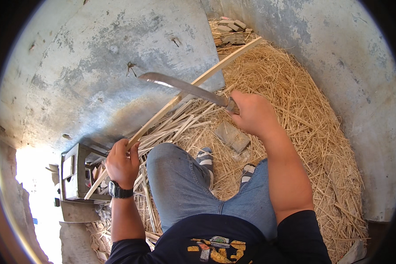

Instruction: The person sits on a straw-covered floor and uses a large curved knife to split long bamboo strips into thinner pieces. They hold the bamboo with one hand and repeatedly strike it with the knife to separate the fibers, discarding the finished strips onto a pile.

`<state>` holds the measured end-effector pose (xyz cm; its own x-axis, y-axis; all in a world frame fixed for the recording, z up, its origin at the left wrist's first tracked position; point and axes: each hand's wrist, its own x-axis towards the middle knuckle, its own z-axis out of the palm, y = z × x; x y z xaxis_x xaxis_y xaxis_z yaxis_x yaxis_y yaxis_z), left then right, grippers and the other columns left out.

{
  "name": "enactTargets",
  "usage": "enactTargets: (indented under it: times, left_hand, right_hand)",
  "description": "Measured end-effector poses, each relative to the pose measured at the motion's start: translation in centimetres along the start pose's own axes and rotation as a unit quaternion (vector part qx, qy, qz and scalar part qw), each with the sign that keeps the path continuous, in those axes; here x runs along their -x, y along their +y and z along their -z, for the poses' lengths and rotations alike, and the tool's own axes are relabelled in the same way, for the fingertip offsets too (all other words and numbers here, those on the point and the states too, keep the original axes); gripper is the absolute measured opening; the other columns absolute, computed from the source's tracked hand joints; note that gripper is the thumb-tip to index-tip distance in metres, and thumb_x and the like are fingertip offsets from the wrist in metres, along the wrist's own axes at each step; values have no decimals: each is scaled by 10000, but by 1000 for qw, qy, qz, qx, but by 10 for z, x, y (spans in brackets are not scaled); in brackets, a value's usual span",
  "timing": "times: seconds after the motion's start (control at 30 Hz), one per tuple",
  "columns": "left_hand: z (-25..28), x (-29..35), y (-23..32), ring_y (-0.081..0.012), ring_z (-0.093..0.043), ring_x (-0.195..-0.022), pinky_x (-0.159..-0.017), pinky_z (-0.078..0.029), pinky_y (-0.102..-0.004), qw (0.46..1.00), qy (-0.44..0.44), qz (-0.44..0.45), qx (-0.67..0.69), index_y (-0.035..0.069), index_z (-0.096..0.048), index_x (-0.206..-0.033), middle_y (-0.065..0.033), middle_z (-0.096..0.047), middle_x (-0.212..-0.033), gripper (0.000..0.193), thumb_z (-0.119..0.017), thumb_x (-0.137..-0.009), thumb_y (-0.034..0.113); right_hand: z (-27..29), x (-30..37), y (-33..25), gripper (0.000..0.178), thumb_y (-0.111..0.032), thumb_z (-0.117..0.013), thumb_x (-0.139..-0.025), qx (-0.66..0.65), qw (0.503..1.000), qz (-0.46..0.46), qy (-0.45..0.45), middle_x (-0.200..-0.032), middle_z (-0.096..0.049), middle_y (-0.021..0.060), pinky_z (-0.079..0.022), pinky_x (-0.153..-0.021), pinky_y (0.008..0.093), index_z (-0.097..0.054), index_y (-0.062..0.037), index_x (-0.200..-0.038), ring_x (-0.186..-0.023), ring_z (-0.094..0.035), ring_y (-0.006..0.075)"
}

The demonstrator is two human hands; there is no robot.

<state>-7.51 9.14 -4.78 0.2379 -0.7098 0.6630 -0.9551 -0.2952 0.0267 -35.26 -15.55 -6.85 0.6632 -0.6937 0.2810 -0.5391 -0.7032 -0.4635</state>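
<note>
Wooden strip (163, 113) grasped in left grip (121, 163), protruding both sides; right grip (255, 113) clenched on leftward-pointing knife (180, 84).

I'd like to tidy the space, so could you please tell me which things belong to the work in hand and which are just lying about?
In use:
knife, in the right hand
wooden strip, in the left hand
perhaps the piled thin sticks

Apparently just lying about:
straw-like litter
blocks, heaped at the back
small cabinet, at the left
</note>
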Motion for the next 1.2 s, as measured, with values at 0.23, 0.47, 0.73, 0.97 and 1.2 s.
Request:
enactTargets:
  times: [0.23, 0.47, 0.73, 0.97, 1.2]
  left_hand:
    - [0, -6, 6, -306, -641, -623, -552, -481, -398, 999, -24, 25, 4, 35, -615, -896, -143, -649, -776, 172, -722, -883, 169]
    - [-1, -1, -3, -344, -647, -652, -568, -486, -416, 998, -29, 33, -51, 49, -616, -889, -142, -667, -769, 175, -699, -903, 202]
    - [-3, -2, 2, -359, -654, -697, -599, -498, -413, 999, -38, 24, -19, 31, -654, -942, -162, -671, -790, 171, -698, -901, 191]
    - [3, 3, 0, -348, -647, -671, -585, -486, -409, 998, -62, 30, -7, 25, -663, -911, -164, -661, -776, 154, -710, -885, 170]
    - [2, 4, 3, -341, -645, -642, -560, -481, -416, 997, -74, 32, 7, 37, -657, -904, -148, -655, -734, 176, -732, -867, 191]
  right_hand:
    - [-12, 7, -32, 175, -151, -674, -794, 16, 996, 88, -18, -831, -679, 127, -525, -684, 484, -590, -89, -935, -793, -674, 363]
    - [-18, 1, -1, 228, -179, -710, -765, 12, 999, 31, 43, -788, -665, 135, -519, -655, 473, -586, -89, -933, -750, -663, 369]
    - [-23, 5, -24, 206, -177, -700, -790, 8, 997, 71, -5, -816, -677, 131, -524, -676, 484, -594, -106, -952, -796, -676, 361]
    - [-23, -5, 1, 226, -209, -712, -798, -9, 1000, 16, 20, -787, -664, 155, -513, -664, 488, -592, -88, -946, -758, -660, 378]
    - [-24, -3, -2, 211, -184, -692, -808, -5, 1000, 17, 10, -830, -678, 153, -522, -704, 499, -584, -94, -965, -829, -676, 371]
